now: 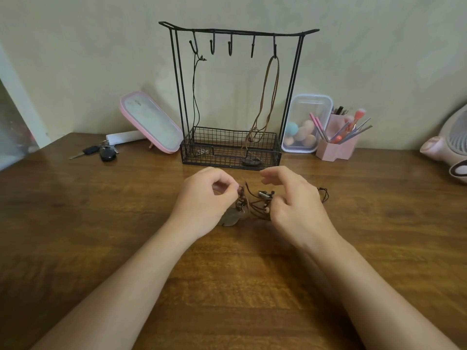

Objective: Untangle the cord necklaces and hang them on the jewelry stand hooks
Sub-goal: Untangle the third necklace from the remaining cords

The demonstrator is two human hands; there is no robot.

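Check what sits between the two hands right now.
The tangle of cord necklaces, beads and pendants included, lies on the wooden table between the left hand and the right hand; the head view shows it.

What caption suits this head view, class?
Left hand and right hand pick at tangled cord necklaces before a wire stand holding two.

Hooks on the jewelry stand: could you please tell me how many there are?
5, along the top bar: the leftmost hook holds a dark cord, the rightmost hook a brown cord, the three middle hooks are empty. None looks hidden.
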